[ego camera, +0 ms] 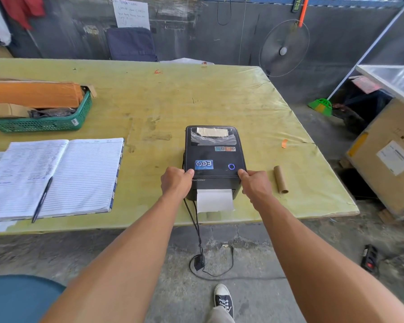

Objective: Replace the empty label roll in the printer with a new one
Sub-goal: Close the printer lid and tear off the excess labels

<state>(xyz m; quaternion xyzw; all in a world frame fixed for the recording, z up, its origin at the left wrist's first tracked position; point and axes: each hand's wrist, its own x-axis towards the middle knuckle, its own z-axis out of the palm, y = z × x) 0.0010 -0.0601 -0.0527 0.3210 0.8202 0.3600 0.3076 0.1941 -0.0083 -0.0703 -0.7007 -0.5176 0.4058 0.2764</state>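
Note:
A black label printer (pixel 214 157) sits near the front edge of the yellow-green table (pixel 173 101), its lid down and a blue ring lit on top. White label paper (pixel 215 201) sticks out of its front slot. My left hand (pixel 175 183) grips the printer's front left corner and my right hand (pixel 257 184) grips the front right corner, thumbs on the lid. An empty brown cardboard core (pixel 280 179) lies on the table just right of my right hand.
An open ruled notebook (pixel 79 173) with a pen (pixel 42 199) lies at the left. A green basket (pixel 47 123) of parcels stands behind it. Printer cables (pixel 196 229) hang over the table's edge to the floor. A large cardboard box (pixel 387 159) stands at the right.

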